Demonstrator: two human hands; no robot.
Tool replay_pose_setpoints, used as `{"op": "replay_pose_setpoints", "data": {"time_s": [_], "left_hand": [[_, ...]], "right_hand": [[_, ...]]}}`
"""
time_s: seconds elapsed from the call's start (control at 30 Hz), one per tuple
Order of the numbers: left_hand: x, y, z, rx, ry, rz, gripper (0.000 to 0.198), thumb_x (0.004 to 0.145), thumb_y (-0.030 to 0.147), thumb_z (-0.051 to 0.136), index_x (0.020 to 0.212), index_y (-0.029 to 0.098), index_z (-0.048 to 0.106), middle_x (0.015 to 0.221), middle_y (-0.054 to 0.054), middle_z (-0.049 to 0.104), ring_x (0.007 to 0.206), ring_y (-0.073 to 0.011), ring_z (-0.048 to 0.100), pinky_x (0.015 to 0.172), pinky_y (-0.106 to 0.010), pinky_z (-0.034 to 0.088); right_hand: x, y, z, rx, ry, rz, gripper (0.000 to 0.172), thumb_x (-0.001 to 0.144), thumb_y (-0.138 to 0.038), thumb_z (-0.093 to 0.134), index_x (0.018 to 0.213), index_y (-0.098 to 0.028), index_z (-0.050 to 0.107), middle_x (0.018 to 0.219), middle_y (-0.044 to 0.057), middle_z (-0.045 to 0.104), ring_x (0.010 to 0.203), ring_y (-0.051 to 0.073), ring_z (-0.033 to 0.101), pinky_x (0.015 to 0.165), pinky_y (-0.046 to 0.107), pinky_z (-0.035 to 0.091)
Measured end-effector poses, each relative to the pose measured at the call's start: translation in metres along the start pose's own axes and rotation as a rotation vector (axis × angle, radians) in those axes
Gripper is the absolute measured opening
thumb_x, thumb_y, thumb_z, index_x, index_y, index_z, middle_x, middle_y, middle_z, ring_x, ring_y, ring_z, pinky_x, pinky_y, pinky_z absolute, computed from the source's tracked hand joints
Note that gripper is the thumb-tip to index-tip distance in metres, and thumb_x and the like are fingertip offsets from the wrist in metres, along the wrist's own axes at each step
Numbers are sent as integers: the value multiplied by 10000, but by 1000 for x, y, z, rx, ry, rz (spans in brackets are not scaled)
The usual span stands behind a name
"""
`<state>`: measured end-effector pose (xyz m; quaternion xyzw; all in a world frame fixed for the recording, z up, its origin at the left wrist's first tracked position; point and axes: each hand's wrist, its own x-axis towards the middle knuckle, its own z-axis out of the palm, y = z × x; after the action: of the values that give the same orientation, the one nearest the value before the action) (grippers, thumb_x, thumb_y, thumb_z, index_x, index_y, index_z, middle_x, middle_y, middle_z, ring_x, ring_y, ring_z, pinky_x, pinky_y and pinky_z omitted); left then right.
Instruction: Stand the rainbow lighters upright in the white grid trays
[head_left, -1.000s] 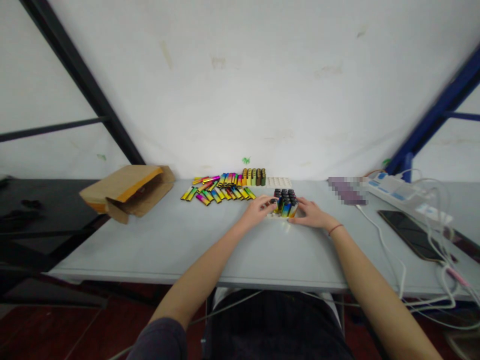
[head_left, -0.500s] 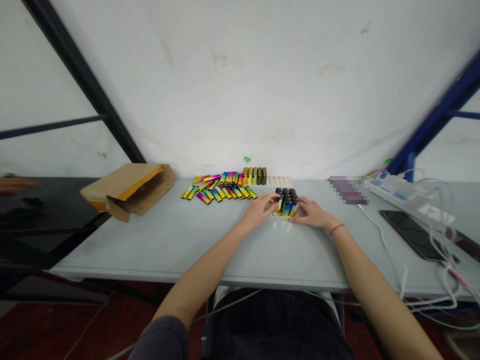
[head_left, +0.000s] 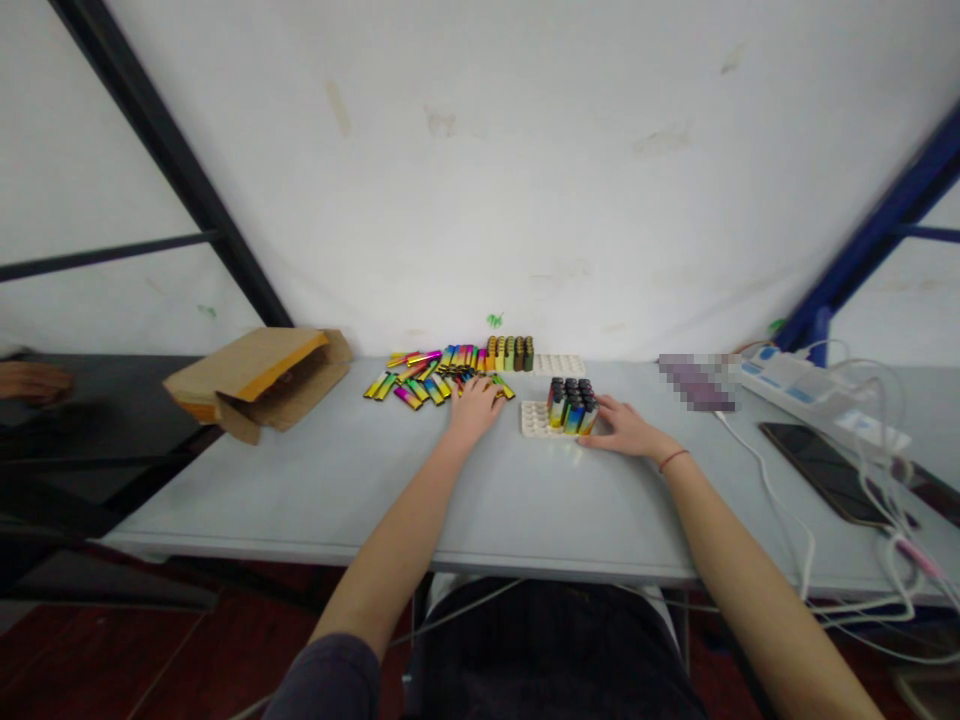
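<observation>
My left hand (head_left: 478,408) is over the near right part of a pile of shiny rainbow-coloured tubes (head_left: 409,398). Its fingers are slightly apart and point down, their tips partly hidden among the tubes; nothing shows held. My right hand (head_left: 622,430) grips the right end of a white tray with round holes (head_left: 535,420), thumb at the near corner and fingers at the far side. Upright on that tray's right part stand several colourful tubes with black tops (head_left: 573,405), close to my right fingers. Holes at the tray's left show bare.
Behind, by the wall, several upright tubes (head_left: 510,353) stand left of another white holed tray (head_left: 559,364). A brown paper bag (head_left: 255,372) lies left. Rightwards are a phone (head_left: 821,470), a blurred purple object (head_left: 697,385), a power strip (head_left: 817,395) and cables. Another person's hand (head_left: 34,381) shows far left.
My left hand has left the near tray and moved left to the pile, uncovering the tray's left holes. My right hand has stayed at the tray. The other person's hand has shifted slightly.
</observation>
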<state>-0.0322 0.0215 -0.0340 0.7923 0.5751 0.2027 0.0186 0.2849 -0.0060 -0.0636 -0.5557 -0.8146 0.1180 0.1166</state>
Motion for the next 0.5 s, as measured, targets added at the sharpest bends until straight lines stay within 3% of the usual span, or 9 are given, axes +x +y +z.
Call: {"op": "replay_pose_setpoints", "data": {"time_s": [0.23,0.37,0.5], "left_hand": [[3,-11,-7,40,-21,-72,317,976,192,492,1132,226,765,1346,-133,685,1322,-338,539,1159,-566,376],[1,-8,-1,3,62,-9,367,990,232,500,1270,280,734,1464,-104,643,1488,-361,395,1238,-638,256],[1,3,4,-70,23,44,313,989,290,553,1226,305,757,1428,-101,680,1472,-379,423,1234,-736,140]], "right_hand": [[0,-2,0,12,-22,33,875,821,-769,663,1510,-236,578,1675,182,407,1533,468,366,1246,702,245],[0,-3,-1,4,-13,20,860,823,-768,659,1500,-243,588,1670,168,420,1529,460,377,1251,681,260],[0,-3,-1,-6,-22,26,902,824,-766,661,1529,-214,556,1672,180,413,1531,454,376,1254,656,276]]}}
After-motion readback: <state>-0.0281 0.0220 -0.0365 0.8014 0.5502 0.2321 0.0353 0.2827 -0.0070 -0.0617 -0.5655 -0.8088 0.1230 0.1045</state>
